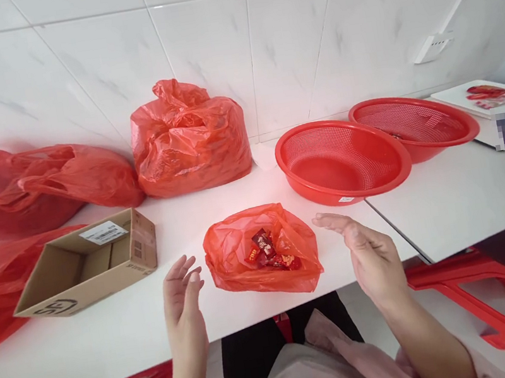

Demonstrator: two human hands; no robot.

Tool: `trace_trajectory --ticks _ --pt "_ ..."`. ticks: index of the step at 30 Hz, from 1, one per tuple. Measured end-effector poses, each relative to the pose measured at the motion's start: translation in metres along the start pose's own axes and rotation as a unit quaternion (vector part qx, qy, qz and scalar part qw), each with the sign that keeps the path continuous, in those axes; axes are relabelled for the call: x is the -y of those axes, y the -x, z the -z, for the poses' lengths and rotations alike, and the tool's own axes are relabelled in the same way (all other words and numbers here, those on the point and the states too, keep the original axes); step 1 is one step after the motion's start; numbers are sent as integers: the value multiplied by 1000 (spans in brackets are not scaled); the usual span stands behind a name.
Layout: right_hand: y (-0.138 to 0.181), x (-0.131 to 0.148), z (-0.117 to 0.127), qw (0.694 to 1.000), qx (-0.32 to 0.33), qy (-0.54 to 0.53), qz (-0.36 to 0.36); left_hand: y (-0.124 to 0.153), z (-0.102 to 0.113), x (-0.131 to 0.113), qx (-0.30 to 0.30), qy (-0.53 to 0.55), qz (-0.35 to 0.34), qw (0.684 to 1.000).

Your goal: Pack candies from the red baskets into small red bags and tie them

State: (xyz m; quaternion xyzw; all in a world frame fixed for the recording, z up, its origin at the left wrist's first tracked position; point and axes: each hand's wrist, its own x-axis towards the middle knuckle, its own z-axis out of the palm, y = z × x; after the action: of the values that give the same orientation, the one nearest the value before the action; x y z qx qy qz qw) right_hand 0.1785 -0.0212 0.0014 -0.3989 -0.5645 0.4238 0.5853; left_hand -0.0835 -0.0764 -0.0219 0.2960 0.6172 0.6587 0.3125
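An open, crumpled bag of thin red plastic (232, 272) sits mid-frame on the white table (126, 333), small shiny red and dark packets (265, 242) inside. The left hand (183, 299), lower left of centre, and the right hand (372, 253), right of centre, flank it, fingers loose, grasping nothing; I can't tell whether the right fingertips brush it. I'd judge the step as handling this bag; the next move seems to call for a light hold on its rim.
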Motion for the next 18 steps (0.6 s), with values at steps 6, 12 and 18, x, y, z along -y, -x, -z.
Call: trace_trajectory --ticks 6,12,18 --pt "-5 5 -17 985 91 139 55 -3 -8 15 100 -60 84 990" --pt "-12 -48 -3 875 173 449 59 4 2 4 139 -94 73 983" --pt "-17 -47 37 919 119 376 -21 15 13 -6 85 -95 67 990"
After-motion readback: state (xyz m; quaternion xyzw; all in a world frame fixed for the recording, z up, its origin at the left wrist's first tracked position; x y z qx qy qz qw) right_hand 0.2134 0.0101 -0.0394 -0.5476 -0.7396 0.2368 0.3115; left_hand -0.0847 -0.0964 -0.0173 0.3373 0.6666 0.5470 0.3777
